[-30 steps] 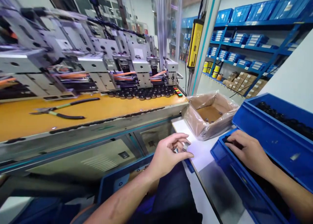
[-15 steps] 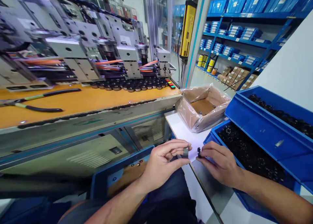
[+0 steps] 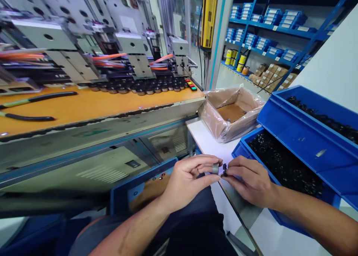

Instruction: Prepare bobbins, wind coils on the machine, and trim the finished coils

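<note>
My left hand (image 3: 188, 177) pinches a small grey metal ring (image 3: 215, 168) between thumb and fingers, low in the middle of the head view. My right hand (image 3: 248, 183) pinches a small black plastic part (image 3: 224, 169) right beside the ring, the two pieces almost touching. Both hands hover over the white table edge (image 3: 209, 144), above my lap. Just right of my right hand, a blue bin (image 3: 246, 146) holds several black parts (image 3: 282, 164).
An orange workbench (image 3: 92, 106) with pliers (image 3: 30, 108) and a row of black spools (image 3: 145, 86) runs under grey machine heads (image 3: 134, 47). A plastic-lined cardboard box (image 3: 231, 112) sits on the white table. A second blue bin (image 3: 316, 114) and blue shelving (image 3: 274, 28) stand at the right.
My right hand left the blue bin with a black part and came to my left hand. The ring and part have closed to almost touching. The view tilted down and left.
</note>
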`<state>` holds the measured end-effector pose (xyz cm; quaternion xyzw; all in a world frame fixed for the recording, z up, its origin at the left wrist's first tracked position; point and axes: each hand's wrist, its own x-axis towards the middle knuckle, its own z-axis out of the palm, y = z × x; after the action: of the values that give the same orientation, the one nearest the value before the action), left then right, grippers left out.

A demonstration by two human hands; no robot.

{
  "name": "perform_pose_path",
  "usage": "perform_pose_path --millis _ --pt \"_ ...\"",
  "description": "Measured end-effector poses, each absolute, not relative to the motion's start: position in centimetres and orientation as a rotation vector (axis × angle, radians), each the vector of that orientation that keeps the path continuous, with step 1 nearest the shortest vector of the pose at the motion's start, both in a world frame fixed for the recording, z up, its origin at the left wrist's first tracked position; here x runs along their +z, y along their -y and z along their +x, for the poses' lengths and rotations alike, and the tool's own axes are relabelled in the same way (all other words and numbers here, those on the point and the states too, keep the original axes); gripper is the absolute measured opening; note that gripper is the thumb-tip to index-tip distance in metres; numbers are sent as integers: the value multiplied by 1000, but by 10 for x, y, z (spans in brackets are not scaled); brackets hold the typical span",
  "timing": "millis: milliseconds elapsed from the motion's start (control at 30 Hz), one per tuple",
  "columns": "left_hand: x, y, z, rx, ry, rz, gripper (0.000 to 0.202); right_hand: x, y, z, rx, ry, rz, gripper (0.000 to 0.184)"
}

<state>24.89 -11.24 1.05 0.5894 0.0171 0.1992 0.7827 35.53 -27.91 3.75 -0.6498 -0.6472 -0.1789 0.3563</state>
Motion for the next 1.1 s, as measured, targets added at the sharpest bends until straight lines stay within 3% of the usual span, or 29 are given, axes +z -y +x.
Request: perform_pose_path --millis 433,700,1100 --pt "9 122 251 390 -17 1206 45 44 282 354 -507 1684 -1654 14" --pt "15 125 249 347 -7 1124 41 47 284 356 -570 1756 -1629 22" --pt "20 128 248 335 40 1069 45 47 285 355 -584 1791 -1604 18"
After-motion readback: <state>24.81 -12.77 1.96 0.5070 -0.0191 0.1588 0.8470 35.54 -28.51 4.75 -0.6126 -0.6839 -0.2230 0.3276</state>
